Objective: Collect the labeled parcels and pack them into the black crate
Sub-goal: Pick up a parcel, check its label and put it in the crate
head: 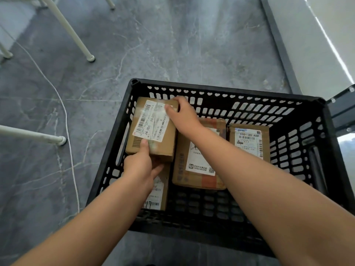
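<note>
A black perforated crate (pixel 215 89) stands on the grey floor. Both hands hold a brown labeled parcel (pixel 153 127) inside the crate's left side. My left hand (pixel 142 166) grips its near edge with the thumb on top. My right hand (pixel 182 114) grips its far right corner. Under it lies another labeled parcel (pixel 155 196), partly hidden by my left hand. A larger labeled parcel (pixel 199 160) lies in the middle of the crate, and a smaller labeled parcel (pixel 249 143) sits to its right.
White furniture legs (pixel 73 33) stand at the upper left, and a white bar (pixel 32 136) juts in from the left. A white cable (pixel 66 120) runs across the floor. A dark metal frame (pixel 340 110) and a pale wall are at the right.
</note>
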A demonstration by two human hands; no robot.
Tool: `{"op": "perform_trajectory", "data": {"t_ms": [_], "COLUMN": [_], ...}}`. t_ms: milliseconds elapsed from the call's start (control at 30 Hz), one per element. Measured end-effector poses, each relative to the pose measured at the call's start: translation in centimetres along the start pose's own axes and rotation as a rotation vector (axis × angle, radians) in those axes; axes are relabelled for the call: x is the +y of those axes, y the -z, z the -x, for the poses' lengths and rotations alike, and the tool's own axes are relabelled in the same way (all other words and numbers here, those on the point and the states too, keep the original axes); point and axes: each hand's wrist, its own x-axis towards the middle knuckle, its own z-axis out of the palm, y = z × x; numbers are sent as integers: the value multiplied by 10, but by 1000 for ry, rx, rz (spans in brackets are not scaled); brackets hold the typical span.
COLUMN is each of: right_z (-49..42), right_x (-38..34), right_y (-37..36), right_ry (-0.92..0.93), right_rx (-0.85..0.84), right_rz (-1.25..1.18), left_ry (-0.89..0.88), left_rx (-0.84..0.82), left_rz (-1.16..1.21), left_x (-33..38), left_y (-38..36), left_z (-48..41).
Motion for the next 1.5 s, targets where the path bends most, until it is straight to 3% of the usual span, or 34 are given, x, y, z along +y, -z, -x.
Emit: {"op": "perform_trajectory", "data": {"t_ms": [233, 333, 433, 500, 567, 633, 700, 1033, 1167, 1367, 1500], "right_z": [2, 17, 44, 63, 83, 101, 124, 334, 426, 551, 653], "right_x": [2, -7, -45, -88, -139, -200, -264, -573, -623, -649, -666], "right_y": [1, 24, 69, 100, 134, 173, 217, 419, 426, 399, 373], "right_ry": [-94, -144, -173, -208, -225, -187, -131, 1, -7, -16, -45], "right_rx": [153, 146, 113, 62, 42, 48, 78, 480, 649, 998, 1286], "right_rz": [-66, -121, -122, -115, -121, -111, -89, -58, -77, -90, -112], "left_ry": [36, 189, 288, 117, -257, -553, -680, -925, -979, -1066, -1008], "left_rx": [-73, -128, -166, -260, -410, -570, -686, -1113, -1286, -1713, -2024], "left_rz": [-7, -15, -302, -619, -864, -894, -870, -919, -967, -968, -898], "left_x": [3, 15, 48, 85, 134, 186, 234, 408, 424, 407, 375], "left_y": [4, 1, -9, -21, -41, -66, -92, -147, -135, -118, -89], "left_z": [-1, 16, 68, 118, 171, 222, 275, 571, 647, 732, 812]}}
